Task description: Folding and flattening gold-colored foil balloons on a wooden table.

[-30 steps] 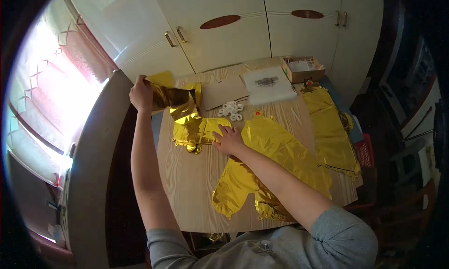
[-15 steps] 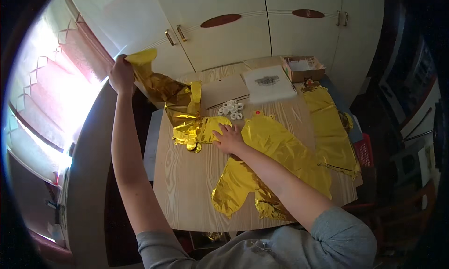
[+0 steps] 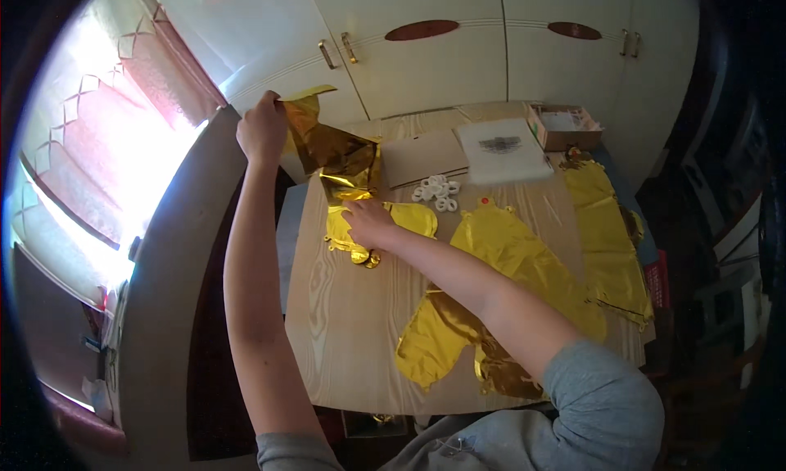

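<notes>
A flat, uninflated gold foil balloon point(image 3: 337, 150) stretches from the table's far left part up into the air. My left hand point(image 3: 264, 131) is closed on its raised end, beyond the table's left edge. The lower part of the balloon lies folded on the wood, with small round tabs at its near edge. My right hand point(image 3: 367, 223) rests on this part, fingers bent and apart, their tips touching the foil. To the right of my right hand lies a larger gold foil balloon point(image 3: 512, 262), flat and creased, partly behind my right forearm.
Past my right hand sits a cluster of white rings point(image 3: 436, 192). Behind it are a brown card sheet point(image 3: 419, 160) and a clear plastic bag point(image 3: 501, 150). A cardboard box point(image 3: 566, 128) stands far right, near another gold foil piece point(image 3: 604, 233). White cabinets point(image 3: 426, 61) border the table.
My right hand has slid left across the foil, nearer its fold. My left hand still holds the raised end, now drawn into a different drape. The whole view has shifted slightly.
</notes>
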`<state>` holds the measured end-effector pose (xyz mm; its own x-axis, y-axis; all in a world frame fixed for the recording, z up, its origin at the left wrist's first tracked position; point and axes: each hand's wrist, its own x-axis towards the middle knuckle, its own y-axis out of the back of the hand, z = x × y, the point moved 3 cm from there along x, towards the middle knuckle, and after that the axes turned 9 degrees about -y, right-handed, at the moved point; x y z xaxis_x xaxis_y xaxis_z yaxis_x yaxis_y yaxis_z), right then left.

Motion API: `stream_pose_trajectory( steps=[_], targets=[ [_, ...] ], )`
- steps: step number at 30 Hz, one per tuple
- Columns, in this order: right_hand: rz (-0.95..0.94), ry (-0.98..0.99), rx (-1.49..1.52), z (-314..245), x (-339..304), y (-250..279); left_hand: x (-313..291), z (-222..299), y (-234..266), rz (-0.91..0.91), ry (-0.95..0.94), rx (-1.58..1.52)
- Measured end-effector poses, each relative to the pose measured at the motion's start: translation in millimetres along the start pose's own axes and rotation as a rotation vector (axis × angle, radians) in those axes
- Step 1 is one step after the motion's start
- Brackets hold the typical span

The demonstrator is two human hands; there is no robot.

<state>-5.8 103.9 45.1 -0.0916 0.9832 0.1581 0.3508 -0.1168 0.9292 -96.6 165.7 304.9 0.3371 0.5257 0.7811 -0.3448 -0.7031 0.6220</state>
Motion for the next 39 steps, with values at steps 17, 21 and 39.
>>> stream_pose_trajectory(
  steps=[17,21,39],
  targets=[
    [-0.201,-0.177,-0.188,23.4,58.5,-51.1,-10.9,-34.8,30.0,0.061,-0.082,-0.019],
    [-0.201,-0.181,-0.158,24.6,58.6,-48.9,8.2,-51.1,61.3,0.214,0.112,-0.261],
    [-0.262,-0.172,-0.163,22.9,57.5,-43.5,4.0,-130.0,263.3,0.715,-0.281,0.003]
  ],
)
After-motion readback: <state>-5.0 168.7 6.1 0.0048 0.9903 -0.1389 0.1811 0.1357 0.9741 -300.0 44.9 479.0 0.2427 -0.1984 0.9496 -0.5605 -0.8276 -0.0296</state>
